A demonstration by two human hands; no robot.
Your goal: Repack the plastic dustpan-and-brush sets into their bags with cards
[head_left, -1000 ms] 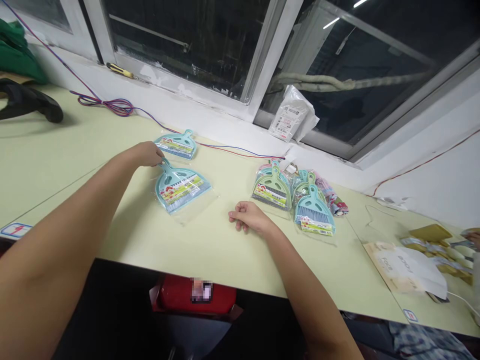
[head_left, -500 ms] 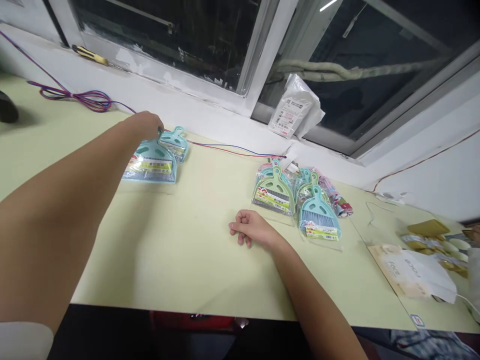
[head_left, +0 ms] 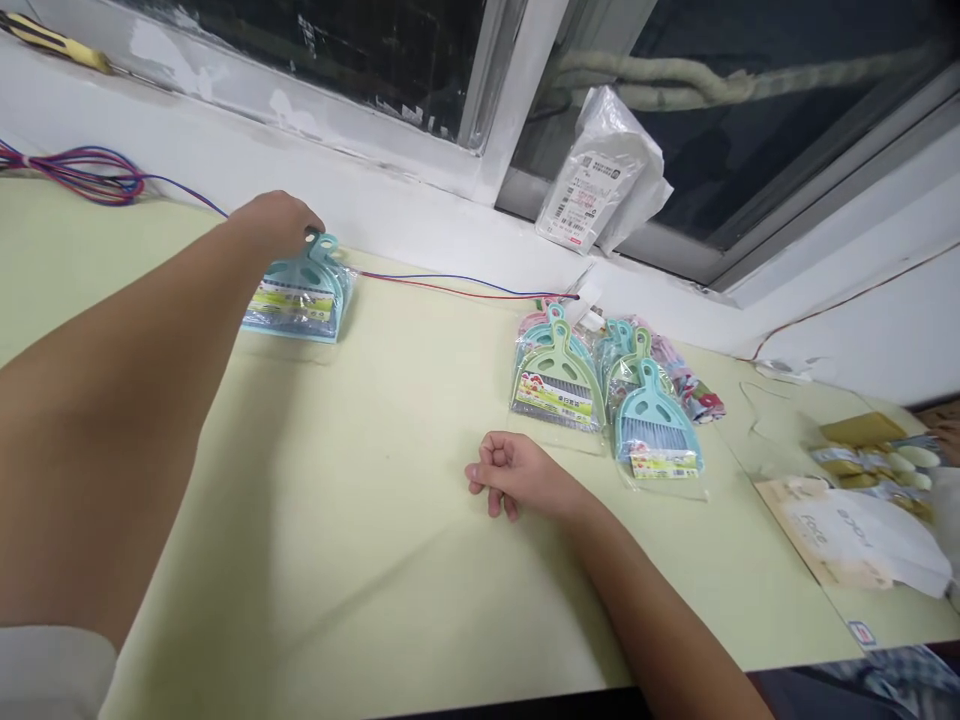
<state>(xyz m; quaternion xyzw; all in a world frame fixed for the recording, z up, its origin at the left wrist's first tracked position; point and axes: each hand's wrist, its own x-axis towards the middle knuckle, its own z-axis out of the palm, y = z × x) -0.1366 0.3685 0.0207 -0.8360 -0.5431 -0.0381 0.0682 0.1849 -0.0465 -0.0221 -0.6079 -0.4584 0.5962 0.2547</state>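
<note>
At the upper left, my left hand is closed around the handle of a light blue dustpan wrapped in clear plastic, with a brush and a printed label inside. Another light blue dustpan stands right behind it, mostly covered by the front one. My right hand hovers over the table with loosely curled fingers and holds nothing. Beyond it, a green packaged dustpan fronts one row that includes blue and pink ones. A light blue dustpan fronts a second row to its right.
Against the window leans a white plastic package. Red and blue wire runs along the wall to a coil. A screwdriver lies on the ledge. On the right are a paper bag and gold-coloured items.
My left hand has carried its dustpan slightly back, and it now overlaps the blue one behind. My right hand stays loosely curled over the table. The view has shifted.
</note>
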